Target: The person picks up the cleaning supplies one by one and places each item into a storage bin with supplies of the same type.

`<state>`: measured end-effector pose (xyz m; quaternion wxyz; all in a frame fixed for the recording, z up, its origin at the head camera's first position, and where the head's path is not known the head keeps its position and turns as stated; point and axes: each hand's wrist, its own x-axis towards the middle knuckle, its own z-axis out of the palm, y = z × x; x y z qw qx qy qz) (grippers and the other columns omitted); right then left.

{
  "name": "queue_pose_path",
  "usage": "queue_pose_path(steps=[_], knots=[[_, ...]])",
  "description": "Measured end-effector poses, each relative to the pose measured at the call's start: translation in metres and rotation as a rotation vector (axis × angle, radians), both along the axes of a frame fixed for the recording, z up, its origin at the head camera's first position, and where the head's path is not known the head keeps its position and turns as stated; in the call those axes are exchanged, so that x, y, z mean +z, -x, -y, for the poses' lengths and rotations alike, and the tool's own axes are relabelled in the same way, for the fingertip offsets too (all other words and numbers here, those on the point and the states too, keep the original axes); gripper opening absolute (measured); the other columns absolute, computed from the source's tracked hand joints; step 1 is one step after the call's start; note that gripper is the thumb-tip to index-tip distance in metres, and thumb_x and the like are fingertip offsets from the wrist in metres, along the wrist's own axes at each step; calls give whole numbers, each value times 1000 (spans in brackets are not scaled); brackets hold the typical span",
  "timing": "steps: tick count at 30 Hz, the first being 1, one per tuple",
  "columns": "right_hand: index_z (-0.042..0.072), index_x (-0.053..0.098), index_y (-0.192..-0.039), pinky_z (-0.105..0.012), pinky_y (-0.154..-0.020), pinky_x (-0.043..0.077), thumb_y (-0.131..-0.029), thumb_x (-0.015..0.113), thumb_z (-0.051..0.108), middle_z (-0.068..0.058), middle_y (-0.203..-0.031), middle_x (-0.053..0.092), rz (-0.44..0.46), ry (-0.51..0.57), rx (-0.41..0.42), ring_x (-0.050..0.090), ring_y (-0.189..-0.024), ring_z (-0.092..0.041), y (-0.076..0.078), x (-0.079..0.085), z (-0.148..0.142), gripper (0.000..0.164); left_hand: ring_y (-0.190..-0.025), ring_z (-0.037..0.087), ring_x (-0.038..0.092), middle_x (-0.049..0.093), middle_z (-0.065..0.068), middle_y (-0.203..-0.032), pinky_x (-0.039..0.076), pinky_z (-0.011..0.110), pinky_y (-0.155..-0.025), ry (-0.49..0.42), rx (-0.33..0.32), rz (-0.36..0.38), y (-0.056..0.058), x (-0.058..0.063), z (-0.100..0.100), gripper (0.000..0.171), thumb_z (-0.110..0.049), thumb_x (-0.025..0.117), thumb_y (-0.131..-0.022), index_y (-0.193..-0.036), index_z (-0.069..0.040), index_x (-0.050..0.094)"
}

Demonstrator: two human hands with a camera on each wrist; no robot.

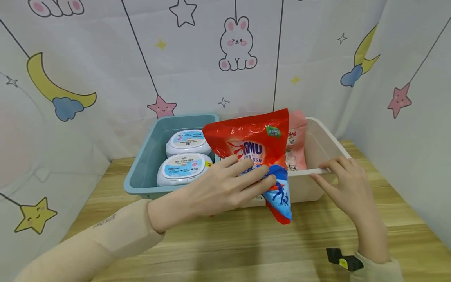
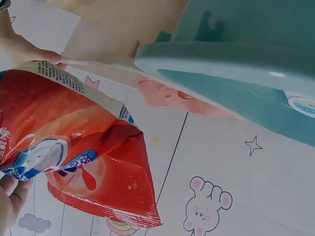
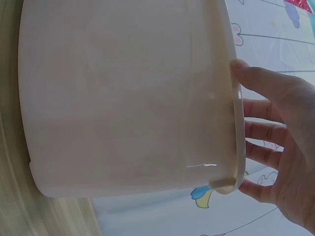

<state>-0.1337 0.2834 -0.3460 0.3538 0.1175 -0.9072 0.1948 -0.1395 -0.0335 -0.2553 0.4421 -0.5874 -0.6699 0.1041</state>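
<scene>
In the head view my left hand (image 1: 232,186) grips a red and blue bag of laundry powder (image 1: 271,143), held up over the front edge of the off-white bin (image 1: 303,188). The left wrist view shows the bag's printed back and crimped red end, with my fingers at its lower side. My right hand (image 1: 347,182) holds the bin's rim near the front right corner. From the right wrist view, the thumb (image 3: 261,78) is on the near side of that rim, with the fingers past it. A pink package (image 1: 297,150) inside the bin is partly hidden behind the powder bag.
To the left stands a teal bin (image 1: 132,190) holding two white lidded boxes, a front one (image 1: 183,168) and a rear one (image 1: 188,141). Both bins sit on a wooden table (image 1: 225,250). A patterned white curtain (image 1: 197,70) hangs behind and along the sides.
</scene>
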Motion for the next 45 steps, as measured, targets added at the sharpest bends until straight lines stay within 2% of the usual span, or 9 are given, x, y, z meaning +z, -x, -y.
queue_pose_path(steps=[8,19,26,29,35,45], knots=[[6,66,-94,-54,-80,37,-69,84,15,-12,-92,61,-5,-5,6,50,-92,-35,0,0,0,32,-106,17,59,65,-2,-119,53,27,-85,14,8,-34,11,0,-4,40,-34,66,-90,-126,-18,60],[5,65,-92,-53,-79,37,-69,84,15,-11,-91,61,-13,-7,7,50,-89,-34,1,1,0,31,-109,19,58,64,0,-121,53,28,-86,79,25,-1,30,2,-12,39,-30,66,-91,-127,-18,60],[5,65,-92,-52,-78,38,-69,84,15,-12,-90,61,-13,-13,0,50,-88,-33,1,0,0,31,-109,19,58,65,0,-118,52,27,-84,84,0,12,43,3,-19,35,-29,64,-92,-124,-17,62],[5,65,-92,-53,-78,38,-69,84,15,-12,-90,61,-6,-13,-5,50,-89,-34,0,1,0,31,-110,19,57,64,1,-121,52,27,-85,111,15,32,47,5,-22,40,-31,66,-89,-126,-17,61],[5,65,-93,-56,-80,38,-70,83,15,-13,-93,61,17,-7,-18,50,-92,-35,-1,1,-1,31,-116,19,55,61,0,-128,53,29,-90,188,88,97,55,7,-28,54,-36,73,-83,-132,-19,57],[5,65,-92,-53,-78,39,-69,84,15,-12,-92,61,6,-13,-17,51,-91,-33,0,2,0,31,-116,20,54,62,0,-126,53,31,-93,206,92,214,72,8,-36,52,-30,71,-85,-133,-18,56]])
